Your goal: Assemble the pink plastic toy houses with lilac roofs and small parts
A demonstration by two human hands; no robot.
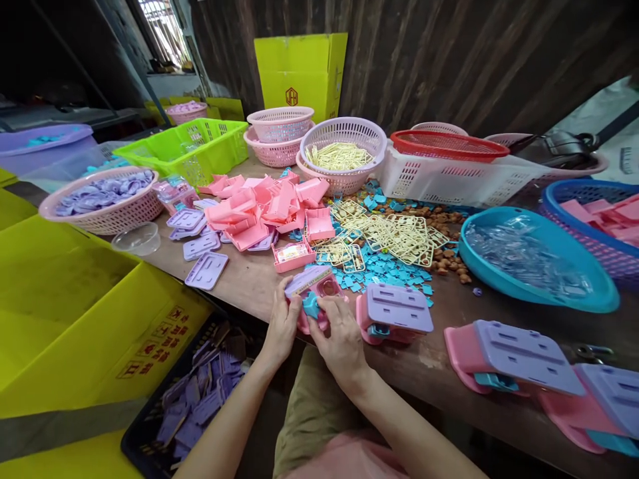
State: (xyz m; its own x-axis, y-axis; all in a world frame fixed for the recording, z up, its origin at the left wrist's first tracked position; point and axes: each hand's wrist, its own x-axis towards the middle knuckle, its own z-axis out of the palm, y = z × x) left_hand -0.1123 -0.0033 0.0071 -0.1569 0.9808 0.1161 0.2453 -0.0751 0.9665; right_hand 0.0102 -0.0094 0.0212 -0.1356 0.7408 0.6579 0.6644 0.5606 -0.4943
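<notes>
At the table's front edge, my left hand (pixel 283 322) grips the left side of a small pink and purple plastic toy case (pixel 313 278). A pale strip with print runs along its top. My right hand (pixel 342 336) has thumb and fingers closed around a blue plastic piece (pixel 311 305) at the front of the case. Whether that piece is attached cannot be seen. Just right of my hand stands a similar case with a purple lid (pixel 399 307). Behind the case lies a pink tray (pixel 293 255) with a printed card inside.
Pink trays (pixel 259 206), purple panels (pixel 206 270), cream frames (pixel 399 233), blue pieces (pixel 379 266) and brown pieces (pixel 449 263) cover the table. A blue basin (pixel 539 259) holds clear packets. Two more cases (pixel 524 352) sit right. Yellow cartons (pixel 64 293) and a dark crate (pixel 137 432) stand left.
</notes>
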